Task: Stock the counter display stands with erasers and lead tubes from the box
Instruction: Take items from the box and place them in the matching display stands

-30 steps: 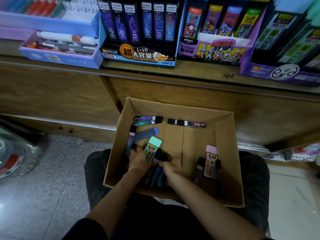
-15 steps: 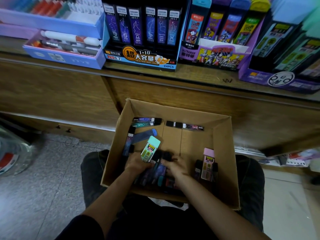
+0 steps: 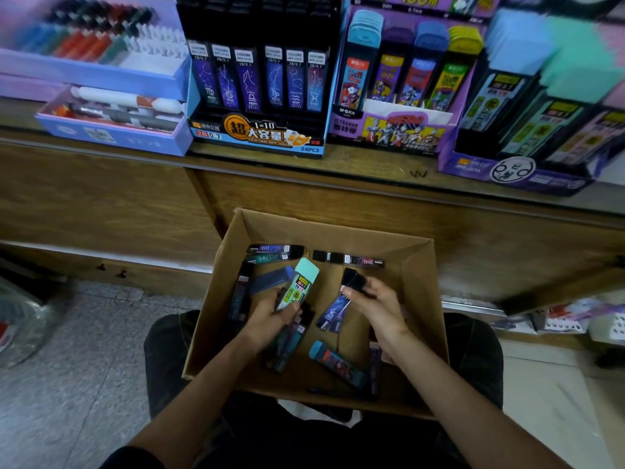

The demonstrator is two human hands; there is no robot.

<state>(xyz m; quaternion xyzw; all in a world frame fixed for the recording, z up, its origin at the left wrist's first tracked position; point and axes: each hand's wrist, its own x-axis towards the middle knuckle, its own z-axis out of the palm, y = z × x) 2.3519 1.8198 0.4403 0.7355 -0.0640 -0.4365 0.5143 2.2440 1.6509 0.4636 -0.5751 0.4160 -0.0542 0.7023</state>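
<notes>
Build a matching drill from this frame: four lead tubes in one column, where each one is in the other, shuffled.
Things
1. mint-capped tube
2. purple constellation tube
3. blue-capped tube
4. long black tube

Places
A. lying along the far wall of the box
B. held in the right hand
C. lying loose at the near end of the box floor
D. held in the left hand

Pairs: 1-D, 2-B, 3-C, 4-A
</notes>
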